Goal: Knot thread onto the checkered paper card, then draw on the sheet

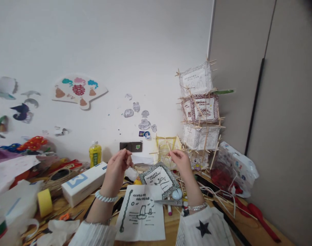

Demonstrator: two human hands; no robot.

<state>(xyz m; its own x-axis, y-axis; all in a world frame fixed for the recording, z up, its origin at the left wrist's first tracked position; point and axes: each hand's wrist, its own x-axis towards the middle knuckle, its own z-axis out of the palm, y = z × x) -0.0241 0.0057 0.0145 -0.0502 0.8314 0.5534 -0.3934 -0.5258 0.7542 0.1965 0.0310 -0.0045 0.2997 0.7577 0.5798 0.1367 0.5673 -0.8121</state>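
Observation:
My left hand (120, 163) is raised above the table, fingertips pinched together; whatever is between them is too small to make out. My right hand (181, 161) is also raised, pinching what looks like a thin strand (165, 157) that curves down beside the fingertips. Below and between them lies a panel with a dark checked border (159, 180), with writing and a drawing. Nearer me is a white paper sheet (143, 213) with a sailing boat drawn in dark green. Scissors (168, 202) lie by its right edge. Behind my right hand stands a yellow-edged stick frame (161, 143).
A tall stack of stick-and-paper lanterns (200, 109) stands at the back right. Around the table are a white box (83, 184), yellow tape (44, 203), a drink bottle (95, 153), red-handled scissors (260, 218), white cables (222, 196) and a plastic package (239, 167).

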